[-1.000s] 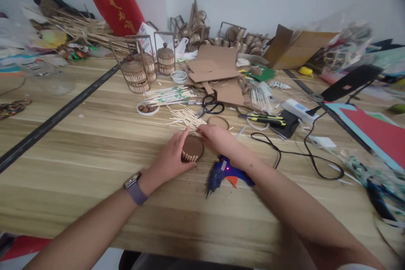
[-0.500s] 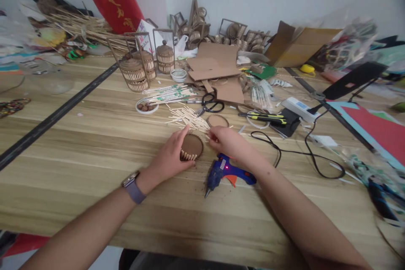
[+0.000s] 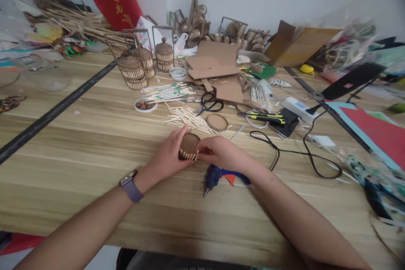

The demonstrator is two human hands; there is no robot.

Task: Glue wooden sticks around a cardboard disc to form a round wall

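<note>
My left hand (image 3: 169,150) is curved around the left side of a round cardboard base (image 3: 191,140), its thumb along the near edge. Short wooden sticks (image 3: 187,155) stand in a row on the base's near rim. At the rim's right side, my right hand (image 3: 215,150) pinches one short stick (image 3: 196,155) upright, at the end of that row. Partly under my right forearm lies a blue glue gun (image 3: 212,177) with an orange trigger, nozzle toward me. Behind the base are a pile of loose sticks (image 3: 188,117) and a second round cardboard base (image 3: 217,122).
Black scissors (image 3: 211,103), a white dish of brown balls (image 3: 145,105) and cardboard sheets (image 3: 217,61) lie farther back. Small stick lanterns (image 3: 132,71) stand at back left. A yellow-black cutter (image 3: 265,117), a black cable (image 3: 275,147) and a power strip (image 3: 299,109) are on the right.
My right hand has come from beside the stick pile toward me and left, bringing a stick to the base's rim. My left hand stays around the base.
</note>
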